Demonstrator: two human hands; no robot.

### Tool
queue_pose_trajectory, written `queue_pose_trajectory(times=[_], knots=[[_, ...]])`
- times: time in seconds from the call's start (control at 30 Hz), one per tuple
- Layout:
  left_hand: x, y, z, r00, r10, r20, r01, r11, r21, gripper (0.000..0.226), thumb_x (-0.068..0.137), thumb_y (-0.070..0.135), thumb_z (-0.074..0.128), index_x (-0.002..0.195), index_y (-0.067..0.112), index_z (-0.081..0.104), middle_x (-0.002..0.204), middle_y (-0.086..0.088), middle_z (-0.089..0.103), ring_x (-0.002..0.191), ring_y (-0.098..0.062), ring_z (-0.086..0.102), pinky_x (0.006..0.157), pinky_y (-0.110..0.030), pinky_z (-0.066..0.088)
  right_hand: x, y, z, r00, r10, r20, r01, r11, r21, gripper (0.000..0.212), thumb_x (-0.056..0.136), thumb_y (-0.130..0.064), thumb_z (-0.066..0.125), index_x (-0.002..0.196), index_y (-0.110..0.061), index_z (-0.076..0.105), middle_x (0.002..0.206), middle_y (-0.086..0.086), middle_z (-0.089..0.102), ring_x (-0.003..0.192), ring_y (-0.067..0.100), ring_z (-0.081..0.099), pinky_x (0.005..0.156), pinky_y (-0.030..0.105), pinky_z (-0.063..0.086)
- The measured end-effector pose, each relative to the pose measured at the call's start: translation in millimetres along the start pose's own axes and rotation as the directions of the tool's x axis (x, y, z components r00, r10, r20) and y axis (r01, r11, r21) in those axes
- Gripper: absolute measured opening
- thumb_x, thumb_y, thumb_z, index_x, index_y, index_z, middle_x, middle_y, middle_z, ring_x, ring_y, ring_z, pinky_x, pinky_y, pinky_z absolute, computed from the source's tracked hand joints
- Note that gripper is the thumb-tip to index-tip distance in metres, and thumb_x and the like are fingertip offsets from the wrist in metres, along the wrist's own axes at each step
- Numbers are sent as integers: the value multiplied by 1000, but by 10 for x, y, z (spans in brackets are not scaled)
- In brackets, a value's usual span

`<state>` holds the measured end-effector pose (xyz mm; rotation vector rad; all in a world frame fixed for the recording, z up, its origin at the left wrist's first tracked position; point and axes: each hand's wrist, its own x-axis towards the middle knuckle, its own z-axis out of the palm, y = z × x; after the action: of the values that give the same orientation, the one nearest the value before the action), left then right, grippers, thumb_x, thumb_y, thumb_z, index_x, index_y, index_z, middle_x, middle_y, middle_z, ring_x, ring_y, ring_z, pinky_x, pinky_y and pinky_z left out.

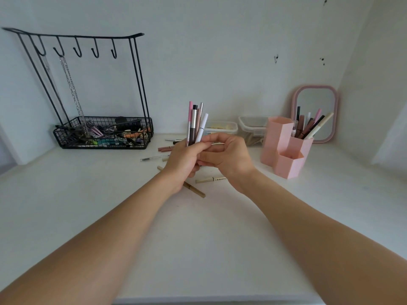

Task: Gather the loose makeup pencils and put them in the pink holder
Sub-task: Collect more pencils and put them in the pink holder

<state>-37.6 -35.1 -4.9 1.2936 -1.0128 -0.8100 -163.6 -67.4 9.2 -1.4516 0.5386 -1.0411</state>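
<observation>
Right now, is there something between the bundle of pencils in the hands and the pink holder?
Nothing visible does. The bundle of pencils, held by the left hand with the right hand touching it, has open air and bare tabletop toward the pink holder.

White tabletop (88,216), bare across the near half. Far left: black wire basket (103,133) of small clutter with a hook rack rising from it. Middle: loose pencils lying flat, among them a tan pencil (196,189), a cream pencil (210,179), a brownish-pink pencil (165,148) and a clear-capped brush wand (154,158). Far middle-right: two clear lidded boxes (251,126) side by side. Right: pink holder (286,148), upright, pencils in its rear right cell. Behind it, against the wall, a pink-framed mirror (315,113).
</observation>
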Motion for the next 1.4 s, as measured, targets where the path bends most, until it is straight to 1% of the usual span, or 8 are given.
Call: queue_pose_trajectory(times=[0.2, 0.33, 0.47, 0.63, 0.9, 1.07, 1.23, 1.4], knots=[[57, 41, -55, 985, 20, -169, -30, 998, -60, 16, 97, 26, 62, 86, 18, 51, 59, -2, 49, 41, -15, 44, 37, -18, 26, 121, 44, -137, 996, -65, -55, 44, 946, -322, 35, 79, -4, 78, 110, -11, 67, 95, 0, 73, 77, 13, 69, 71, 26, 54], [114, 40, -176, 957, -7, -289, -20, 996, -91, 15, 101, 33, 59, 93, 23, 52, 55, 3, 56, 42, -12, 54, 37, -19, 32, 198, 204, -285, 978, -98, 184, 208, 484, -850, 31, 92, -25, 62, 122, -24, 65, 122, -7, 66, 112, 12, 59, 92, 24, 43], [150, 2, -236, 947, -49, -317, 16, 994, -104, 22, 99, 29, 62, 83, 21, 49, 57, 2, 40, 40, -10, 33, 35, -18, 21, 206, 276, -254, 967, 19, 253, 231, 353, -907, 31, 88, -39, 51, 111, -30, 70, 110, -7, 69, 106, 19, 59, 91, 43, 50], [150, 29, -255, 935, -82, -345, 50, 994, -100, 28, 95, 28, 63, 75, 22, 44, 56, 3, 34, 37, -9, 27, 34, -18, 19, 235, 222, -269, 977, -12, 212, 209, 241, -948, 18, 91, -32, 63, 106, -29, 73, 112, -1, 56, 113, 22, 46, 93, 37, 43], [114, 65, -244, 949, -104, -299, 66, 989, -135, 33, 95, 33, 63, 74, 23, 39, 51, 6, 33, 39, -10, 23, 37, -19, 16, 275, 154, -351, 993, -21, 115, 113, 444, -889, 10, 90, -18, 66, 98, -16, 72, 89, 1, 64, 82, 17, 56, 63, 23, 40], [89, 63, -235, 964, -66, -256, 26, 987, -157, 42, 99, 42, 59, 67, 23, 41, 46, 10, 35, 40, -9, 28, 38, -20, 21, 296, 123, -361, 999, -26, 27, 37, 517, -855, 11, 94, -18, 60, 102, -14, 67, 93, 4, 65, 85, 19, 58, 75, 31, 46], [28, 58, -150, 993, -63, -101, 51, 991, -120, 45, 95, 54, 61, 70, 21, 43, 52, 7, 35, 44, -10, 32, 40, -22, 24, 228, 25, -241, 999, -10, 42, 32, 830, -556, 6, 95, -16, 61, 98, -12, 64, 77, -4, 60, 65, 8, 57, 64, 22, 45], [-48, 92, -58, 997, -72, 19, 74, 988, -132, 46, 81, 62, 71, 72, 23, 46, 51, 9, 27, 44, -10, 22, 41, -23, 16, 151, -37, -150, 997, 22, 80, 5, 944, -329, 14, 93, -17, 66, 97, -4, 70, 75, 0, 64, 62, 7, 56, 60, 24, 45]])
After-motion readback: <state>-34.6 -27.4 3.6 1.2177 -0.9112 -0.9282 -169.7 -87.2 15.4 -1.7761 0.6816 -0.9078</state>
